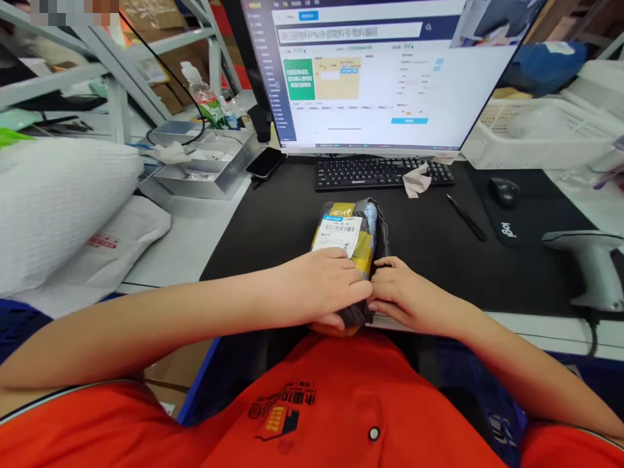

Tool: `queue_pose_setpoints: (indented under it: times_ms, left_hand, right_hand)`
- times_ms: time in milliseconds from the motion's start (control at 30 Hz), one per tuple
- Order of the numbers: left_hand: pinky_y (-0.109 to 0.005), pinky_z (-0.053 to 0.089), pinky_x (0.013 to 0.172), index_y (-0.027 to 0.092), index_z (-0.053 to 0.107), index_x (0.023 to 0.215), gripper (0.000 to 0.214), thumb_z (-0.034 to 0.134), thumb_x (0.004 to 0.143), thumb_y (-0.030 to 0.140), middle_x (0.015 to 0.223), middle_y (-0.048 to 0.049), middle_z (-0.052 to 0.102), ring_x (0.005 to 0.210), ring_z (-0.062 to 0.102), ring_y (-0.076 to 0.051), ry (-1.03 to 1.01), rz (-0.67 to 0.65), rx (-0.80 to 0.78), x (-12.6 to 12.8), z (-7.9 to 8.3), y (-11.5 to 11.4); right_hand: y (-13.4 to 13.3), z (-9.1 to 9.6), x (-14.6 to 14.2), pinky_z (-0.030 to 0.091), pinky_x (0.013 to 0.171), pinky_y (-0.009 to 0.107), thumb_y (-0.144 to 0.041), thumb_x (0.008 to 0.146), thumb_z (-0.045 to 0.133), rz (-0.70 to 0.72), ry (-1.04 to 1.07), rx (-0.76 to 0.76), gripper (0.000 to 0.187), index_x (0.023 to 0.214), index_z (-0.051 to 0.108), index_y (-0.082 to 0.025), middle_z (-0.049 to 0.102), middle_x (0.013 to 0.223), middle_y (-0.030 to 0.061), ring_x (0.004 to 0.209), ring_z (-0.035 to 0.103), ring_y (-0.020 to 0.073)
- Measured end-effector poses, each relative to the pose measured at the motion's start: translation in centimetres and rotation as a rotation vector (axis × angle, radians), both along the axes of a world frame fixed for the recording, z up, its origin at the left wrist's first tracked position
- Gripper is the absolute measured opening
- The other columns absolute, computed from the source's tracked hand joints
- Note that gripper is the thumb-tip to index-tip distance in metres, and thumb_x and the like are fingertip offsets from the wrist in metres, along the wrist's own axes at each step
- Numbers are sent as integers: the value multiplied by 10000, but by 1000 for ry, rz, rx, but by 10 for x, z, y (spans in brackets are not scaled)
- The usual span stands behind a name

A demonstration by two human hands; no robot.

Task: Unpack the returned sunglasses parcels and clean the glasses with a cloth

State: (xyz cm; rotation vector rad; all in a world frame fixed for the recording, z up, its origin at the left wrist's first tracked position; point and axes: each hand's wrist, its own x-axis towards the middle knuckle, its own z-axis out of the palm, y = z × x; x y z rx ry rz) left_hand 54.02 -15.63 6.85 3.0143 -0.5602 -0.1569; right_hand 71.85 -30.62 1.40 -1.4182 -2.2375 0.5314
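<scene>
1. Parcel [351, 235], grey with a white label, lies on the black bench mat [273, 227], at 6 o'clock from the keyboard [380, 173].
2. Your left hand [324, 286] and right hand [407, 298] both have their fingers clasped on its near end.

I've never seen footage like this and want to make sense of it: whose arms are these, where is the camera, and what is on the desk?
There is no machine here. The single picture comes from a camera worn on a person's head, looking forward and down, so the arms belong to the wearer, who has an orange shirt. The left hand and right hand both grip the near end of a dark plastic parcel with yellow tape and a white barcode label. It lies on a black desk mat. Behind it are a keyboard and a lit monitor. To the right lie a pen, a mouse and a grey handheld scanner; to the left, a phone and a metal tray.
</scene>
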Motion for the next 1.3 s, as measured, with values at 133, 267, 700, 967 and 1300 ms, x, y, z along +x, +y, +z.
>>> queue_pose_setpoints:
  times_ms: [133, 267, 700, 967, 1300]
  left_hand:
    - [-363, 370, 777, 226, 605, 918, 301, 813, 802, 410, 798, -25, 717, 752, 645, -225, 32, -22, -76, 5, -4, 11]
    - [-353, 352, 777, 228, 613, 863, 206, 661, 931, 417, 754, -11, 706, 701, 625, -191, -5, 36, -118, 1, -1, 19]
    - [-364, 390, 979, 203, 490, 716, 309, 495, 1007, 305, 705, 13, 564, 711, 523, -156, -450, 416, -130, -12, 4, 23]
    - [-322, 429, 795, 178, 596, 898, 195, 510, 1010, 313, 861, -42, 653, 839, 569, -208, -486, 374, -248, 29, -7, 14]
    - [-390, 382, 1019, 184, 644, 884, 290, 556, 985, 441, 909, -51, 671, 894, 586, -210, -153, 118, -151, 79, -17, 7]
  right_hand:
    - [-9, -14, 8, 277, 1148, 496, -426, 977, 612, -9, -47, 28, 257, 1062, 700, -201, 679, 916, 36, 923, 608, 197]
    - [-7, -19, 21, 253, 1162, 519, -314, 1002, 577, -86, -113, 169, 176, 1007, 719, -211, 641, 945, 34, 927, 604, 170]
    - [17, -13, 110, 419, 1116, 431, -331, 994, 557, -608, -193, 280, 324, 1293, 645, -243, 592, 1385, 111, 1297, 547, 255]
    - [13, -58, 219, 458, 997, 470, -322, 1011, 494, -1367, -461, -196, 439, 1342, 554, -39, 582, 1309, 269, 1234, 556, 358]
    - [28, -67, 230, 534, 941, 437, -320, 976, 623, -1410, -404, -346, 322, 1214, 635, -104, 648, 1227, 154, 1094, 652, 258]
